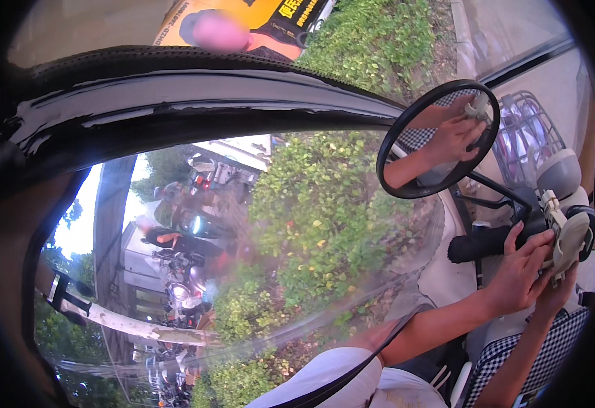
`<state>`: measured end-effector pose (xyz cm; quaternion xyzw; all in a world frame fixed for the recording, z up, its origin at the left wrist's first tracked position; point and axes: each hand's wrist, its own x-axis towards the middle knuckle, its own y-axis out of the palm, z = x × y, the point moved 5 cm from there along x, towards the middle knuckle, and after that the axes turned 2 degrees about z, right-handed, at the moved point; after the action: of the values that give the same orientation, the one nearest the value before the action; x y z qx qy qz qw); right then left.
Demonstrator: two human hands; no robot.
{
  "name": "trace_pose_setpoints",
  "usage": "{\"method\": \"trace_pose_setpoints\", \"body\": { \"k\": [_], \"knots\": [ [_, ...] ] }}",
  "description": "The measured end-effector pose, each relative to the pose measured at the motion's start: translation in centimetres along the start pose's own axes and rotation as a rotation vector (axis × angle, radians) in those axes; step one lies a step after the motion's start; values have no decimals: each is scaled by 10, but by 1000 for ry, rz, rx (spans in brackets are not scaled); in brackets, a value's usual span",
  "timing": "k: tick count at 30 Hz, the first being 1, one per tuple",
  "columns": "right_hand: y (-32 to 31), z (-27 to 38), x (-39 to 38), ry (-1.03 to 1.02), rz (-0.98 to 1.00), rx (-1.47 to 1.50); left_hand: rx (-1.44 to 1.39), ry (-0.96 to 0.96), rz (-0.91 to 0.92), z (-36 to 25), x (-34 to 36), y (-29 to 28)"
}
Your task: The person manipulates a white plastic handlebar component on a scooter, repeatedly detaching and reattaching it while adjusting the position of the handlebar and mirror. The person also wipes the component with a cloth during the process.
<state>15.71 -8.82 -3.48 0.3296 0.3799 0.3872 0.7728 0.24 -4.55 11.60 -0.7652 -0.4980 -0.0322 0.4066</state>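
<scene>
A pale beige plastic bracket-like piece [567,246] is at the right, beside the handlebar of a scooter; its exact kind does not show. My left hand [519,275] reaches over to it, fingertips pressed against its near side and thumb raised. From below, my right hand [560,287] grips the lower end of the piece, its fingers partly hidden behind it. Just left of the hands lies a black foam handlebar grip [478,245], untouched. The round black mirror [387,153] reflects a forearm and fingers around a pale piece.
A grey rounded housing [560,173] and a wire basket [530,129] stand beyond the handlebar. A black-framed clear windshield or canopy [195,112] arches across the view. Checkered cloth [500,360] lies near my right forearm. Green bushes [325,217], parked motorcycles and a person are beyond the windshield.
</scene>
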Motion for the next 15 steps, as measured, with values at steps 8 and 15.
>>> {"method": "trace_pose_setpoints", "body": {
  "k": [8, 15],
  "knots": [
    [-13, 11, 13, -18, 266, -76, 23, 58, -36, -2, -1, 2],
    [-18, 13, 13, -66, 250, -122, 76, 116, -8, 0, -2, 5]
  ]
}}
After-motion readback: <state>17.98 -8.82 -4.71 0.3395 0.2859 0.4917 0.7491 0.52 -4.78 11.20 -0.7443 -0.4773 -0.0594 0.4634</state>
